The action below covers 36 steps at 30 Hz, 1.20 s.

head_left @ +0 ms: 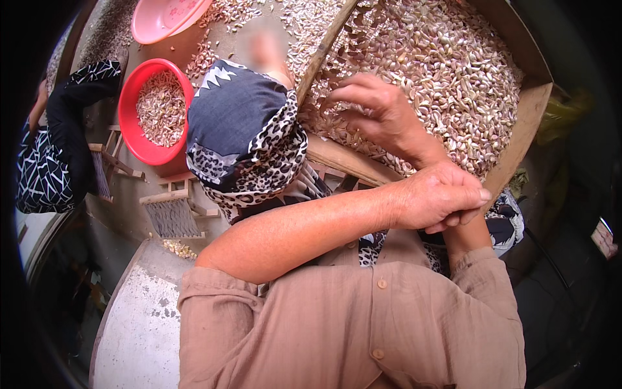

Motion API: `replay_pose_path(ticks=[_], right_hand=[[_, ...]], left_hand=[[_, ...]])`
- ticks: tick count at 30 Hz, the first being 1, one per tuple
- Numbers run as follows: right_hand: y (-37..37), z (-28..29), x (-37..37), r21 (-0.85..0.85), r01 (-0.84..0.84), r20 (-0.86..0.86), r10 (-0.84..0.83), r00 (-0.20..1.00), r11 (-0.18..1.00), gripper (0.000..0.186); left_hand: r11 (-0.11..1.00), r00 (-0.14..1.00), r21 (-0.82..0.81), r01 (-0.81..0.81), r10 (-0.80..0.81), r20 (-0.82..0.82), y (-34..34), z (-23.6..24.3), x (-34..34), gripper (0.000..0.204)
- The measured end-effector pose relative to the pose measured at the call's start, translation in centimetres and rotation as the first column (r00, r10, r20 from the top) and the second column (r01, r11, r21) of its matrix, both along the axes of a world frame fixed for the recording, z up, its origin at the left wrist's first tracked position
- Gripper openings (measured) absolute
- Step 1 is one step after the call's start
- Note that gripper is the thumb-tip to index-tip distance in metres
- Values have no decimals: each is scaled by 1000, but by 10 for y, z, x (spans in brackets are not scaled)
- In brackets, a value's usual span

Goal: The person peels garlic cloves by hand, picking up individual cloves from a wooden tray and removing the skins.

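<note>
My right hand (382, 110) hovers over the near left part of a wooden tray (528, 120) heaped with loose garlic cloves (447, 78). Its fingers are bent and spread apart, and nothing shows between them. Across my body reaches my left arm. My left hand (444, 198) is closed round my right forearm (470, 230), by the wrist, with the thumb on top and the fingers curled underneath. Both hands are near the tray's front corner.
A person's blue-grey and leopard-print cloth covering (243, 123) is close at the tray's left. Beyond are a red basin (123, 104) of peeled-looking cloves, a pink basin (146, 26), small stools (170, 217) and another person in patterned clothes (45, 168). Cloves lie scattered on the floor.
</note>
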State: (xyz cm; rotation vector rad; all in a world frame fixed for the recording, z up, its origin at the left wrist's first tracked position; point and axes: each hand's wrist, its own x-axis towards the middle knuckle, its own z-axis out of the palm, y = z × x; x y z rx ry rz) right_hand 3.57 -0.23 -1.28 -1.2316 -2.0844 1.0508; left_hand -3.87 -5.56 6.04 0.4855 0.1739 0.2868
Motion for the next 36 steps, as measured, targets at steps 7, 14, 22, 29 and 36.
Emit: replay_pose_path(ticks=[7,14,22,29,36], right_hand=[[1,-13,-14,169,-262,350,191,917,950,17],[-16,-8,21,26,-48,171,43,984,999,15],[-33,-15,1,99,-239,330,195,923,966,9],[-45,-24,14,205,-190,370,103,923,960,10],[-44,-26,13,246,-130,368,32,929,961,21]], left_hand=[[997,998,45,59,-60,18,-1,0,0,46],[997,999,61,37,-38,12,-5,0,4,44],[997,999,68,25,-22,-49,-8,-9,7,43],[998,998,60,4,-1,-55,-10,-12,11,43],[999,996,41,-13,16,-87,-12,-16,12,42]])
